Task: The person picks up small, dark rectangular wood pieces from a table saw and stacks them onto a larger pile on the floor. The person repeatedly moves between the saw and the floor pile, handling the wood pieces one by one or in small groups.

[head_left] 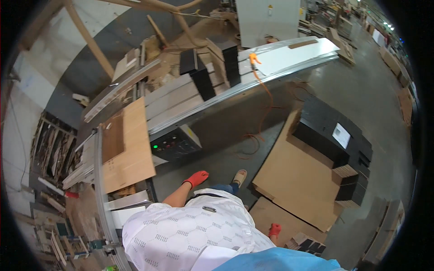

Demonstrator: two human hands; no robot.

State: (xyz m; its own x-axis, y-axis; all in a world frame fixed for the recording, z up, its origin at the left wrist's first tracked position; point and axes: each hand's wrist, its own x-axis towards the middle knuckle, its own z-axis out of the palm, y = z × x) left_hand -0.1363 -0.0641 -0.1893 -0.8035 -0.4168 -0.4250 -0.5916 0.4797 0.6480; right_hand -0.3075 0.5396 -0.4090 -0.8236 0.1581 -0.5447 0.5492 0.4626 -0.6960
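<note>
My left hand (196,179), in a red glove, hangs over the grey floor in front of the machine's control box (176,143). Its fingers look curled together, with nothing visible in them. Low on the right is my right hand (274,229), also red-gloved, beside my body and above a sheet of brown cardboard (289,217). Its fingers are too small and partly hidden to read. Close to it lies a small stack of dark-faced boards (307,244) with brown edges.
Stacked black panels (325,131) bearing a white paper sheet lie on cardboard at the right. Ahead stretches a machine table (181,92) with upright black panels (198,74) and a white board (294,54). An orange air gun (254,58) trails its hose to the floor. Plywood (131,144) lies left.
</note>
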